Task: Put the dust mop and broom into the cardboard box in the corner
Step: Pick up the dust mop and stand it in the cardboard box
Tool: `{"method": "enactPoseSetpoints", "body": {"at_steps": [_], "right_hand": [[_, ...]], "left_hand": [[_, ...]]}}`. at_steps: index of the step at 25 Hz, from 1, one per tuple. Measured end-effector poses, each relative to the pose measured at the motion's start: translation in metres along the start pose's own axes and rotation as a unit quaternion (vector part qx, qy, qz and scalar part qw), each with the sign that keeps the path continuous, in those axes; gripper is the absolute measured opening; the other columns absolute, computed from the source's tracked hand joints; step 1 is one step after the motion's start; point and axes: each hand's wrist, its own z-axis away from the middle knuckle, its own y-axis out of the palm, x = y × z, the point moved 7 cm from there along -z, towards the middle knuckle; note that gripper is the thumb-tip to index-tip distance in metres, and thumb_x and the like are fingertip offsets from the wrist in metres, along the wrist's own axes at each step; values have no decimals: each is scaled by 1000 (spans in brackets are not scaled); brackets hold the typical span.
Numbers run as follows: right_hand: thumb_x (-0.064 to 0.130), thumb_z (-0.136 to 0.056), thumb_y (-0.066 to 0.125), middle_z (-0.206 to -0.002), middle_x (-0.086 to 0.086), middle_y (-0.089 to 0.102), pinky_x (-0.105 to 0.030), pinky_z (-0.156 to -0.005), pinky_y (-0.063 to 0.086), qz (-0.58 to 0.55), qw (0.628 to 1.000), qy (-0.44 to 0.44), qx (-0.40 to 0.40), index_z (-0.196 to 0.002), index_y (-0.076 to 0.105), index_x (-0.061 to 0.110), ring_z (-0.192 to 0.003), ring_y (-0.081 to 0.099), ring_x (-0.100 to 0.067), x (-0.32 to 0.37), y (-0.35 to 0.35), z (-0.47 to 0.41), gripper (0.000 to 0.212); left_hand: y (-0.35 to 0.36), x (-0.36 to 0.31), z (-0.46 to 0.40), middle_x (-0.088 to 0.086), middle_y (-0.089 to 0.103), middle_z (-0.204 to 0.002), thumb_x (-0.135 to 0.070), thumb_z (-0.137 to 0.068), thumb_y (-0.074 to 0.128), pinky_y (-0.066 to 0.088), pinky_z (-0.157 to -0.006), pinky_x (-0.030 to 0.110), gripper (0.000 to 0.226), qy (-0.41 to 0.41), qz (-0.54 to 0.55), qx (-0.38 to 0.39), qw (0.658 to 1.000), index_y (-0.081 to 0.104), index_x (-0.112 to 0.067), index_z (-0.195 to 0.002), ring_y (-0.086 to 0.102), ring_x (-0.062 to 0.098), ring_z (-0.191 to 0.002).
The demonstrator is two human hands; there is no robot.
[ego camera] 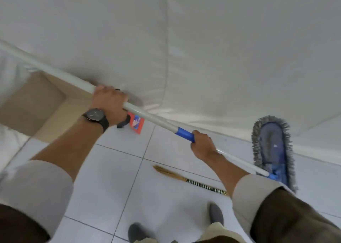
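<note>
Head view, left to right. Cardboard box (35, 102) sits far left against the white wall (203, 39), open top facing up, flaps partly showing, partly blurred. Dust mop (273, 150) is held up off the floor in both hands, pole running diagonally from upper left, over the box, down to the lower right. Left hand (108, 102), watch on the wrist, has its fingers (100, 88) curled tight round the white part of the pole, near the box side. Under that hand a small red packet (136, 123) lies on the tiled floor (103, 178) at the wall base, next to a dark strap-like thing I can't identify. Right hand (203, 145) is closed round the pole just below the blue collar, nearer the mop head. Grey-fringed blue head hangs at far right, tilted on edge, clear of the floor.

Broom (191, 180) lies flat on the tiles between the two arms, straw end pointing left, striped handle running right under the right forearm, just ahead of the person's shoes (215, 215). Neither hand touches it.

Key relation: box is to the left of both hands, and the pole's long axis already points toward it, handle end leading. Left hand is the nearer one to the box. Judging from this, the mop has to swing from slanted to more upright to drop into the opening; which end should go in first I can't say. Risk looks like the pole end knocking the wall or a flap. Broom step not yet started.
</note>
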Motion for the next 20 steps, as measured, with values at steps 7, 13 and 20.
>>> {"method": "enactPoseSetpoints", "body": {"at_steps": [7, 13, 20], "right_hand": [[7, -85, 53, -97, -11, 68, -33, -76, 46, -88, 993, -78, 2, -118, 59, 14, -92, 65, -38, 309, 100, -23, 34], [-2, -88, 55, -80, -1, 54, -18, -60, 39, -87, 990, -107, -14, -95, 55, 11, -68, 53, -15, 503, 178, -86, 15], [-1, -85, 54, -69, -1, 54, -33, -57, 45, -103, 988, -115, -33, -86, 49, 16, -62, 56, -22, 724, 242, -186, 18]], "left_hand": [[-20, 302, 99, 1, 70, -85, -31, -69, 59, 36, -91, 41, 13, -87, -62, -15, 994, 63, -24, -79, 62, 28, -88], [27, 489, 119, -5, 65, -80, -28, -72, 57, 31, -86, 35, 12, -105, -84, 2, 991, 65, -24, -80, 51, 19, -80], [64, 717, 76, -7, 55, -68, -27, -74, 56, 31, -80, 36, 4, -82, -132, -14, 988, 60, -25, -73, 46, 20, -71]]}}
